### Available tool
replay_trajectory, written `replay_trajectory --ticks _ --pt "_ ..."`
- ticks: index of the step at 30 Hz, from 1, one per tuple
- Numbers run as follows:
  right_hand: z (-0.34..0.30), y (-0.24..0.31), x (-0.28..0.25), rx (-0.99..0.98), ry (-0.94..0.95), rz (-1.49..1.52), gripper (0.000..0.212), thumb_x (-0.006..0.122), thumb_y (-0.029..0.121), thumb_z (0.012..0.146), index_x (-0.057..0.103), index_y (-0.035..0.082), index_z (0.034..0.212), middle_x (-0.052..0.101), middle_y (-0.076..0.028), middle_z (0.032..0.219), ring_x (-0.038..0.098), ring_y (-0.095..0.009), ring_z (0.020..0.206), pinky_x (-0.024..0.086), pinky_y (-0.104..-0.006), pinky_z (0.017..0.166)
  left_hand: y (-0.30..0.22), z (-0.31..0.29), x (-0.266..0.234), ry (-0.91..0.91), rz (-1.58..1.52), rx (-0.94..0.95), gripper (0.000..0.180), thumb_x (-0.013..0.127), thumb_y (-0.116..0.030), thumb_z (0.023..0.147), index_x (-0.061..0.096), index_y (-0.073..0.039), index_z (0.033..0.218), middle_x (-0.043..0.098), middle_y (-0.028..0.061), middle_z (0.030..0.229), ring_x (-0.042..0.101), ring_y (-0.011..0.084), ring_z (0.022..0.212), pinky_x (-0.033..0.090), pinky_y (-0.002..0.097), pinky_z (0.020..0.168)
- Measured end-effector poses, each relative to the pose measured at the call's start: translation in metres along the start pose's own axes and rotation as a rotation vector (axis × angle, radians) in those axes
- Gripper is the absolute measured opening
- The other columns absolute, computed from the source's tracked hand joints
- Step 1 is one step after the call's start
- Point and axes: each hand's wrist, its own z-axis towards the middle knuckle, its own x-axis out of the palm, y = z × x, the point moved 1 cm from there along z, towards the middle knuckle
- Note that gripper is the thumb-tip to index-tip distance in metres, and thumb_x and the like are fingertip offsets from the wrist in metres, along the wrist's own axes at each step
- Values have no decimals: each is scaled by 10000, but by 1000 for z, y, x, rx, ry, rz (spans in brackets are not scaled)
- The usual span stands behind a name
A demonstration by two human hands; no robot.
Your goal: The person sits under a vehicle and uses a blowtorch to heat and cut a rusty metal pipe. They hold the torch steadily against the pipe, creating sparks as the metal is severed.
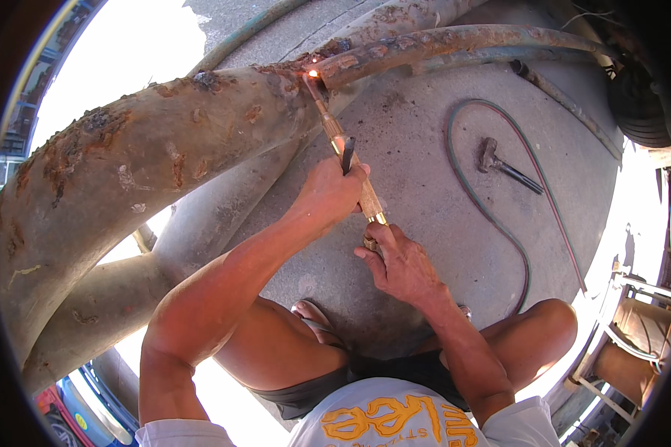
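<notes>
A torch (370, 203) is held in both hands, slanting from the near right toward the far left, with its tip at the joint between a thick pipe (224, 123) and a thin pipe (455, 45). A bright orange glow (313, 74) is seen at the tip. The torch body is gripped by the left hand (329, 188), closed around it just behind a black lever (348, 155). The rear end is grasped by the right hand (408, 267), with fingers curled near the brass valve (370, 242). Rust is shown in patches along the thick pipe, which extends to the near left. On the floor (402, 156) at the right, a hammer (489, 156) is enclosed by a looped hose (449, 135); a tire (640, 108) is seen at the far right.
</notes>
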Motion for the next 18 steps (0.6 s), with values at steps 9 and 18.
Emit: replay_trajectory --ticks 9,18 --pt "1 0 0 11 13 30 359 690 328 1065 539 122 1317 689 -210 1021 761 -456 830 623 -547 683 0 0 -1 6 15 -4 366 588 -287 1134 592 72 1207 681 205 1143 765 321 1046 646 450 962" --pt "2 0 -1 6 15 32 349 682 339 1070 551 125 1314 688 -223 1009 757 -466 826 618 -552 689 2 3 -1 -8 3 -1 364 597 -275 1129 591 79 1215 680 211 1152 768 331 1050 657 446 949"
